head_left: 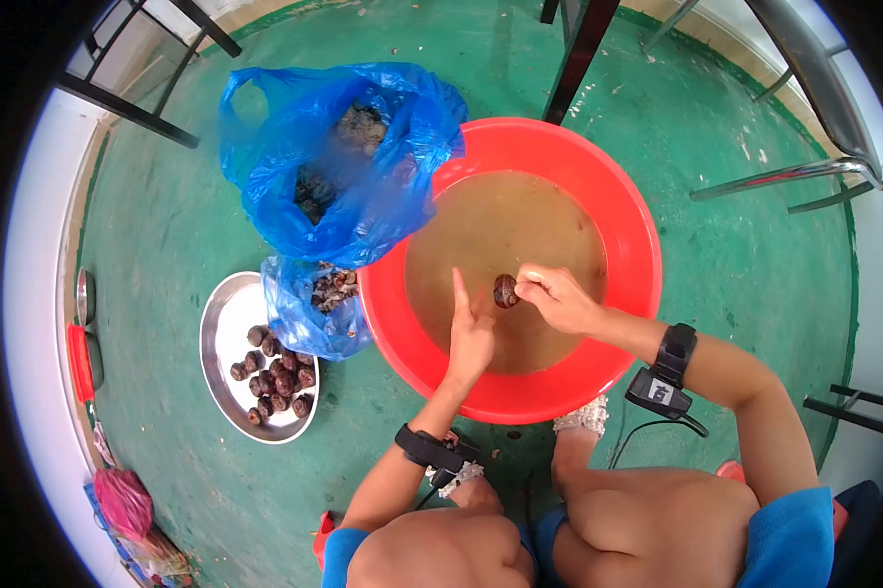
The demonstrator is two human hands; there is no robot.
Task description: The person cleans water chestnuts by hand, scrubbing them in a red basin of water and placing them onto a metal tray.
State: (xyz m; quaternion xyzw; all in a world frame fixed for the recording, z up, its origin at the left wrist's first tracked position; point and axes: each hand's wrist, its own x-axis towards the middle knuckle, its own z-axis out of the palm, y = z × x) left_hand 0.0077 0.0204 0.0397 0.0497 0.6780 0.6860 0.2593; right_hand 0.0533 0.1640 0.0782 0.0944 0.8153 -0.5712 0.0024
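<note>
Over the red basin (618, 186), right hand (557, 299) fingers pinch a dark nut (505, 290); left hand (471, 338) fingers seemingly spread beside it.

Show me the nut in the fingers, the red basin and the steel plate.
Nut (505, 291), head view, middle of its brown shell.
Red basin (629, 223), head view, right rim.
Steel plate (228, 312), head view, bare upper part.

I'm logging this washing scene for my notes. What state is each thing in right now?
red basin: holds murky brown water.
brown nut: pinched in the right hand, just above the water.
left hand: holds nothing, forefinger extended beside the nut.
large blue bag: open, dark pieces inside.
small blue bag: open, lying on the tray.
metal tray: partly filled with dark nuts.
</note>
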